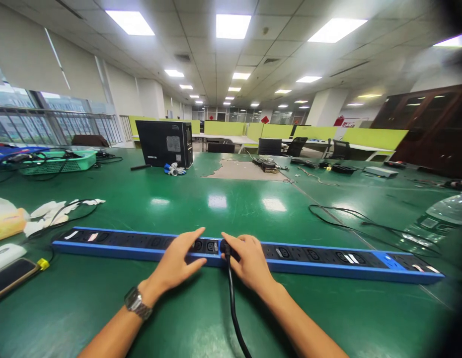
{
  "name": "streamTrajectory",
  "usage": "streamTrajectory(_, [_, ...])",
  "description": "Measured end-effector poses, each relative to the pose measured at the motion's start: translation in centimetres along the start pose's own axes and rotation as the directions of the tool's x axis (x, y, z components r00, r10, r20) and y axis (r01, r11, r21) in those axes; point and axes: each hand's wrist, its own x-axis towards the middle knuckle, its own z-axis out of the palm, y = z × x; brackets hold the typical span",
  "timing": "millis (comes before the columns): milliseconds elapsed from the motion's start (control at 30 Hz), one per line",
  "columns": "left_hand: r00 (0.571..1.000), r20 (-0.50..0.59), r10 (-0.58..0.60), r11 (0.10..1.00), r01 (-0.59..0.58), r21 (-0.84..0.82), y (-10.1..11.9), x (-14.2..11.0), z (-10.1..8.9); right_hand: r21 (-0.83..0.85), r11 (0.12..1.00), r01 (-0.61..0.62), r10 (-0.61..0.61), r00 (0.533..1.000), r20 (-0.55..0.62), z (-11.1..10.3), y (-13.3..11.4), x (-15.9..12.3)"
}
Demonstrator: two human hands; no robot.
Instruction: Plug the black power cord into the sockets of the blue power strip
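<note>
Pinching one black plug [225, 247], the thumb and forefinger of the right hand [249, 261] work at the middle of one long blue power strip [290, 266]. The left hand [179, 258] is spread just beside it, thumb apart from the fingers over the strip; whether it touches the sockets is hard to tell. The strip lies crosswise on the green tabletop [141, 199], both ends resting well inside the side edges of the view. Green surface stretches from its far edge back to one black computer tower [164, 144], and shows on the near side between the two forearms, where one thick black cord [233, 298] drops from the plug and is cut off below. One wristwatch [137, 303] circles the left wrist. Near the strip's left end lies one phone [13, 278], cut off by the frame; near its right end stands one clear plastic bottle [435, 219], partly lost in blur and a dark patch. Between the bottle and the strip's far edge, thin black cables [350, 214] loop, too tangled to count. How far the plug sits in its socket is hidden by the right fingers.
</note>
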Motion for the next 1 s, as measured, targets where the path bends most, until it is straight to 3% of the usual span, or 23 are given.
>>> streamTrajectory(100, [0.993,0.061,0.097,0.995,-0.095,-0.039,2.5,1.6,2.2,-0.034,0.993,-0.116,0.113,0.99,-0.086,-1.3,3.6,-1.1])
streamTrajectory(167, [0.994,0.071,0.08,0.997,-0.079,-0.017,3.6,2.6,3.6,-0.057,0.974,-0.218,0.203,0.959,-0.196,-2.7,7.0,-2.3])
streamTrajectory(300, [0.999,-0.009,-0.036,0.999,0.037,0.015,3.9,3.4,5.0,-0.01,0.895,-0.446,0.412,0.833,-0.369,-5.1,12.9,-5.0])
streamTrajectory(400, [0.985,-0.172,-0.021,0.993,0.001,-0.116,4.1,3.6,4.9,-0.043,0.869,-0.492,0.447,0.821,-0.355,-5.3,14.1,-5.9])
streamTrajectory(467, [0.942,-0.334,-0.034,0.975,-0.042,-0.217,4.9,4.0,4.8,-0.085,0.851,-0.519,0.458,0.811,-0.364,-5.1,13.7,-5.8])
streamTrajectory(533, [0.917,-0.395,-0.053,0.963,-0.057,-0.263,6.1,4.7,5.2,-0.103,0.829,-0.55,0.474,0.788,-0.393,-4.8,13.2,-5.6])
streamTrajectory(700, [0.987,-0.149,-0.064,0.983,0.036,-0.182,9.7,6.7,9.0,-0.116,0.843,-0.525,0.439,0.797,-0.414,-4.7,12.8,-5.5])
streamTrajectory(800, [0.997,-0.026,-0.073,0.994,0.07,-0.089,11.5,7.8,11.1,-0.116,0.844,-0.524,0.437,0.796,-0.418,-4.7,12.9,-5.7])
streamTrajectory(1000, [0.994,0.09,-0.054,0.997,0.049,0.054,12.3,8.8,11.3,-0.082,0.853,-0.515,0.437,0.793,-0.425,-4.8,13.0,-5.6])
